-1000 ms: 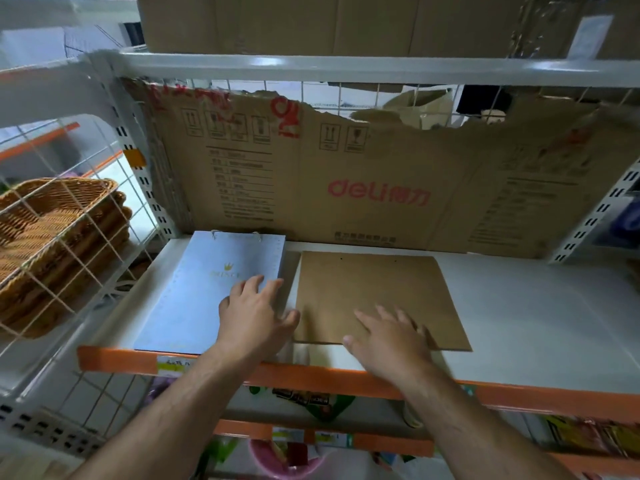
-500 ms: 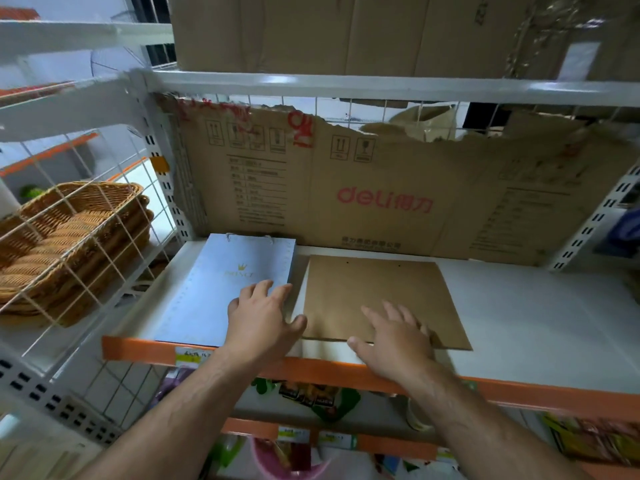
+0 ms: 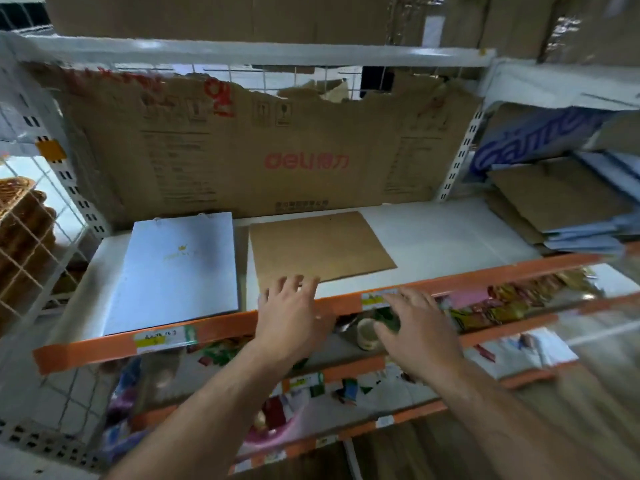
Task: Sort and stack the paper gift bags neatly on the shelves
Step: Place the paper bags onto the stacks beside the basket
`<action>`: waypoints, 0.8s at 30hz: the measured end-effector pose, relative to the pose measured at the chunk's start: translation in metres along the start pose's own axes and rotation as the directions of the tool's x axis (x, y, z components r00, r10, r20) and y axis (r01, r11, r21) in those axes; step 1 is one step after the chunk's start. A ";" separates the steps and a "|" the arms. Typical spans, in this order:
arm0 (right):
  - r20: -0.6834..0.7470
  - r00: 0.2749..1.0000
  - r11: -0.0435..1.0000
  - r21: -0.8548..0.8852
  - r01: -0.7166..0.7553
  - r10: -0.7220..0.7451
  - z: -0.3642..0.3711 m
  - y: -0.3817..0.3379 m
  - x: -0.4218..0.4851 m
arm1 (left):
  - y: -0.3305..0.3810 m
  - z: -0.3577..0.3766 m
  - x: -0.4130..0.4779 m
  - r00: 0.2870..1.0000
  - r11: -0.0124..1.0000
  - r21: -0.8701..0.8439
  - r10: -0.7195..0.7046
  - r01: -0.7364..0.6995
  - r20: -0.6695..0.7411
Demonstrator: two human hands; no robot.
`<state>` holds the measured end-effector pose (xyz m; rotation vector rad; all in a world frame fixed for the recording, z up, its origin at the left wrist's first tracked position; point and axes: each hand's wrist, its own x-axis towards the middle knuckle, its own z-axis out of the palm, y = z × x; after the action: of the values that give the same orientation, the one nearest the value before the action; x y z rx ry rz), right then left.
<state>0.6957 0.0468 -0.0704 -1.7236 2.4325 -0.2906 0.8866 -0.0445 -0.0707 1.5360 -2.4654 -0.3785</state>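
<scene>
White shelf board beyond both hands carries two flat bags: the pale blue bag left of the left hand, the brown kraft bag at its spread fingertips. Both look light, thin and easily creased, so slide one out and lift by an edge. The right hand hovers loosely curled, empty.

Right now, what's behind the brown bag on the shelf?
A torn deli cardboard sheet stands upright behind the brown bag, lining the back of the shelf. Above its torn edge a wire grid shows; whatever lies behind the cardboard is covered.
</scene>
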 end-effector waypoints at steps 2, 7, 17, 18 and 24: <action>-0.023 0.999 0.999 -0.009 -0.043 0.043 -0.007 0.021 -0.015 | 0.023 0.008 -0.003 0.998 0.998 -0.001 0.058 -0.058 0.021; -0.082 0.985 0.988 0.019 -0.153 0.154 -0.028 0.076 -0.042 | 0.086 0.021 -0.004 0.979 0.982 -0.002 0.188 -0.188 0.082; -0.148 0.970 0.981 0.056 -0.188 0.194 -0.072 0.231 -0.055 | 0.255 0.069 0.023 0.953 0.955 0.010 0.296 -0.297 0.073; -0.147 0.970 0.980 0.068 -0.186 0.194 -0.078 0.250 -0.054 | 0.275 0.074 0.026 0.956 0.958 0.007 0.286 -0.287 0.069; -0.184 0.961 0.974 0.138 -0.181 0.205 -0.115 0.358 -0.043 | 0.387 0.107 0.043 0.963 0.963 -0.057 0.267 -0.264 0.047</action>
<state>0.3555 0.2110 -0.0442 -1.4565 2.6361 -0.5953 0.5074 0.0922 -0.0436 1.1679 -2.6368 -0.4347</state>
